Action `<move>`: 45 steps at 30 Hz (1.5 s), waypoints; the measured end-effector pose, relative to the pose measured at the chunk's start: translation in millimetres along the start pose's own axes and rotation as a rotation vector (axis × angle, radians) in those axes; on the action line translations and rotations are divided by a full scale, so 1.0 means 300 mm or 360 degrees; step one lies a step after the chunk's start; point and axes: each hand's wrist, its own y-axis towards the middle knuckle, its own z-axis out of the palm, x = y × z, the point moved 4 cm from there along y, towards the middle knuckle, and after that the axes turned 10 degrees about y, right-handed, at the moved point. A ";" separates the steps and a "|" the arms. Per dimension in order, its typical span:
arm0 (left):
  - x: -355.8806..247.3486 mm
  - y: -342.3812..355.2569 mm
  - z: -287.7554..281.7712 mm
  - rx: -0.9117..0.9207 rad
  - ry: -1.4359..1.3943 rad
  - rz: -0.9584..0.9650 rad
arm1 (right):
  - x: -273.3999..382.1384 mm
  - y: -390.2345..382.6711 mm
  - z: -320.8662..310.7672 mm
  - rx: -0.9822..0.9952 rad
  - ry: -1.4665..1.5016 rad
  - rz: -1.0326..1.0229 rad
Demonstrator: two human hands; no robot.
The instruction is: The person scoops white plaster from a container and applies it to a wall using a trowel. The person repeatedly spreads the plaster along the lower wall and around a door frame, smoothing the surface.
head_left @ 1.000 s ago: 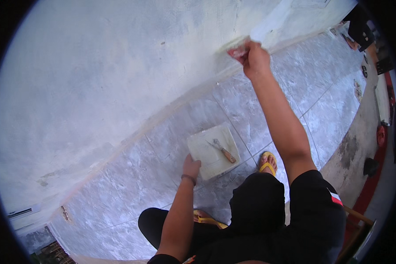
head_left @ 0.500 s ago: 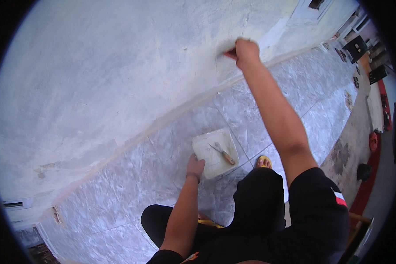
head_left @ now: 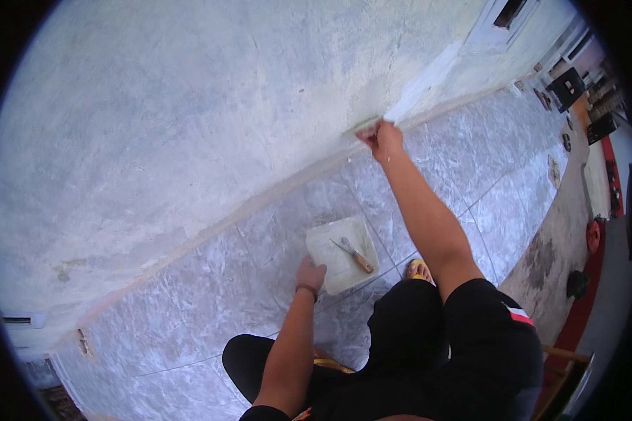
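My right hand (head_left: 387, 140) is closed on a flat reddish tool (head_left: 365, 133) against the mottled white wall (head_left: 189, 112), low down near its base; the tool is blurred and partly behind my fingers. My left hand (head_left: 311, 274) grips the near-left corner of a square, cream-coloured tray (head_left: 324, 244) on the grey marbled tiles (head_left: 189, 295). A putty knife (head_left: 361, 261) with a wooden handle and metal blade lies in the tray.
A wall opening (head_left: 505, 17) is at upper right. Dark furniture (head_left: 565, 88) and footwear (head_left: 566, 140) stand farther along the tiles. A concrete strip (head_left: 551, 252) with red edging curves along the right, holding a dark lump (head_left: 577, 282). My sandalled foot (head_left: 419, 269) is beside the tray.
My right hand and tool have moved down the wall since the last frame, toward its base. My left hand stays at the tray. The view has shifted slightly, showing more of the upper-right opening.
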 end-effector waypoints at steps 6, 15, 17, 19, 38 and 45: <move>-0.066 -0.003 -0.030 0.0071 0.0210 -0.0047 | 0.377 -0.223 0.342 0.0443 0.0056 -0.0337; -0.146 0.014 -0.082 -0.0153 0.0177 -0.0180 | 0.627 -0.480 0.267 0.0739 -0.0069 -0.0588; -0.158 0.023 -0.106 -0.0241 0.0212 -0.0182 | 0.534 -0.474 0.092 0.0347 -0.0255 -0.0357; -0.187 0.029 -0.123 -0.0405 0.0297 -0.0161 | 0.428 -0.473 -0.091 0.0145 -0.0213 -0.0187; -0.307 -0.068 0.202 0.0158 0.1081 0.0042 | -0.140 -0.446 -0.705 -0.0250 -0.0275 0.0392; -0.313 -0.012 0.024 -0.0200 0.1021 0.0018 | -0.166 -0.439 -0.670 0.0078 -0.0798 0.0400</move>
